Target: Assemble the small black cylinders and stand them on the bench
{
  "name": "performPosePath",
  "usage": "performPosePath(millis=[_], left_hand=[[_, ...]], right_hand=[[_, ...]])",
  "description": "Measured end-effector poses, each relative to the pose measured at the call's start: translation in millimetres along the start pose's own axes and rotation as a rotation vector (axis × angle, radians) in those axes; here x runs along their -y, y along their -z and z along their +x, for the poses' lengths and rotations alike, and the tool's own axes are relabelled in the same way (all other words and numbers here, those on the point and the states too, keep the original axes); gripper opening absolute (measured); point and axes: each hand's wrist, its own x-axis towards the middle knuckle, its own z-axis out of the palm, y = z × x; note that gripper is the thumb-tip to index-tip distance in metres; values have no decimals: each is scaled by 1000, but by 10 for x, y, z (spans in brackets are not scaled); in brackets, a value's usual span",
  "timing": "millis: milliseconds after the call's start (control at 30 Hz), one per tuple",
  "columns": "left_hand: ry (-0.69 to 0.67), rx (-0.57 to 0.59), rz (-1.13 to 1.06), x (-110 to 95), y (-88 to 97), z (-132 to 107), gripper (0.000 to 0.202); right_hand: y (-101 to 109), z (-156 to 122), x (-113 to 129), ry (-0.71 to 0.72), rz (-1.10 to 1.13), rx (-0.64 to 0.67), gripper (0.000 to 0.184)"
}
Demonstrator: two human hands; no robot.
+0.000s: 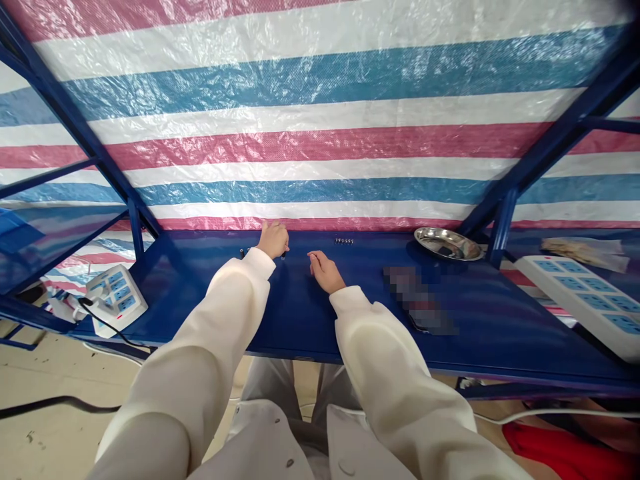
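Observation:
My left hand (273,240) is at the back of the blue table (300,320), fingers bent down and closed over small dark pieces. Whatever it grips is hidden under the hand. One short black piece (242,254) stands just left of that wrist, and another black piece (283,255) shows at the hand's right side. My right hand (325,271) is low over the middle of the table, its fingers curled together and pointing left; anything inside them is too small to make out. Beyond it, a short row of small shiny metal parts (345,241) lies near the back edge.
A round steel dish (445,244) with something dark in it sits at the back right. Nearer lies a blurred dark object (417,300). White power strips (117,300) flank the table, with a cable on the left. Striped plastic sheeting (310,147) hangs behind, between blue frame posts (537,140).

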Motion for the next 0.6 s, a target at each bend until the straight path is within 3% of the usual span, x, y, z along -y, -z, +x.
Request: performPosePath(millis=[600], left_hand=[[20, -17, 21, 212, -93, -22, 30]], right_hand=[[4, 4, -18, 10, -55, 6, 32]])
